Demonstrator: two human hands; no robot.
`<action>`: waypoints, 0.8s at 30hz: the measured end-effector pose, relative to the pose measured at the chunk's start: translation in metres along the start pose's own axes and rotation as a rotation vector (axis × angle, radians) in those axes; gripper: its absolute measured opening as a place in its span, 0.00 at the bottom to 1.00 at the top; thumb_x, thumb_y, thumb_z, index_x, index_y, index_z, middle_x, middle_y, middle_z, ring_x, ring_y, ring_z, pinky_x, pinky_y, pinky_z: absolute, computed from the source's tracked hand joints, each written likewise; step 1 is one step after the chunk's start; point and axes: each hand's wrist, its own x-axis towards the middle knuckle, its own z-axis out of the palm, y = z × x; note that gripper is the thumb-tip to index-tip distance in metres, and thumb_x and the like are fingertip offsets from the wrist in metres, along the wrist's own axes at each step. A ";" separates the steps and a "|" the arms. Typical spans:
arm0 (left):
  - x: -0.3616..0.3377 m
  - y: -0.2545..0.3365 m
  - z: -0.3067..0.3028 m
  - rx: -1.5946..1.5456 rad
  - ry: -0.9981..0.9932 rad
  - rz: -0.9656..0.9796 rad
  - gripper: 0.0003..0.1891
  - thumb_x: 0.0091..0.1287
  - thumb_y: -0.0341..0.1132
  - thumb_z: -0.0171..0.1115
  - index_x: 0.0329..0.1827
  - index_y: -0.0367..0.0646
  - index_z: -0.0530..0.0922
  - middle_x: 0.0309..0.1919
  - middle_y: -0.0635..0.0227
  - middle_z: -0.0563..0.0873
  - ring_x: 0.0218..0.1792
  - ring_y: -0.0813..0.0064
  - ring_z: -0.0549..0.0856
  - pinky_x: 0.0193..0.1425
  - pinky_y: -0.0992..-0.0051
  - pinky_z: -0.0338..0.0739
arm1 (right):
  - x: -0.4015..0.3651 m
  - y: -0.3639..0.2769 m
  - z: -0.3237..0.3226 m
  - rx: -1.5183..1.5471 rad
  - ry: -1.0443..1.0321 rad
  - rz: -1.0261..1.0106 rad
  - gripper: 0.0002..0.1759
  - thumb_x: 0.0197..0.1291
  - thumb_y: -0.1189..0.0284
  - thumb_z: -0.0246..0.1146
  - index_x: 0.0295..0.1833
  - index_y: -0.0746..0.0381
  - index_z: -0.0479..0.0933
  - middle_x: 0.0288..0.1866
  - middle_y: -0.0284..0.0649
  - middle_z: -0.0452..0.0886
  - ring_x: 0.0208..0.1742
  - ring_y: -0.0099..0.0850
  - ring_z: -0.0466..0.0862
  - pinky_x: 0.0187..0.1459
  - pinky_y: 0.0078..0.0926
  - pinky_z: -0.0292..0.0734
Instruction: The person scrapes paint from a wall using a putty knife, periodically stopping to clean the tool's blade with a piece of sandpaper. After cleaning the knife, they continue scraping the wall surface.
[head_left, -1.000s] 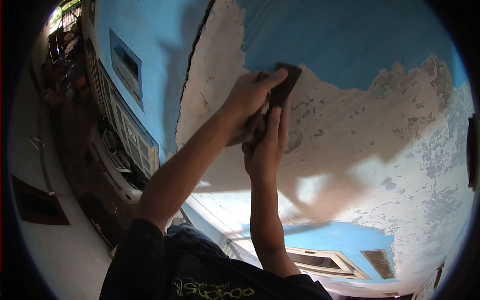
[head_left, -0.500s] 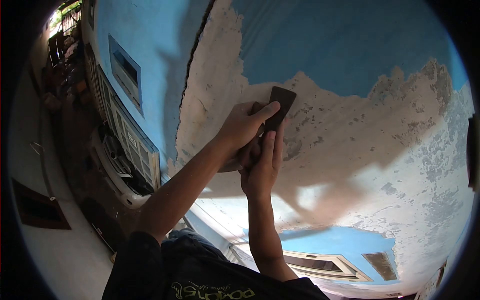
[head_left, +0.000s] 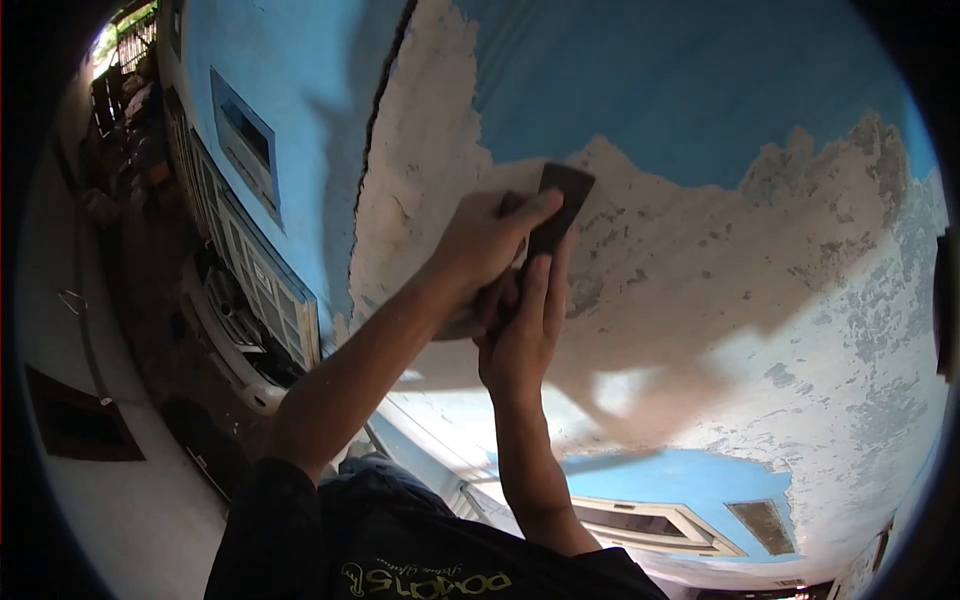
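Wall [head_left: 720, 300], blue paint [head_left: 680, 90] part stripped to bare plaster [head_left: 650, 250]; both hands on scraper [head_left: 562, 190]
Left hand [head_left: 485, 245] curled round the handle, thumb laid across the dark blade; right hand [head_left: 515, 340] beneath, fingers [head_left: 540, 285] pressed together and stretched up along the tool. Blade flat on plaster at the paint edge, slightly higher than 0.5 s ago, lower than 1.0 s ago
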 end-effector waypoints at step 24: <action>0.003 0.004 0.002 0.006 -0.002 -0.018 0.23 0.65 0.56 0.68 0.33 0.41 0.81 0.21 0.76 0.74 0.21 0.84 0.70 0.23 0.81 0.60 | -0.003 -0.006 0.006 -0.061 0.045 0.009 0.30 0.80 0.60 0.45 0.82 0.50 0.50 0.21 0.24 0.64 0.17 0.10 0.61 0.12 0.14 0.53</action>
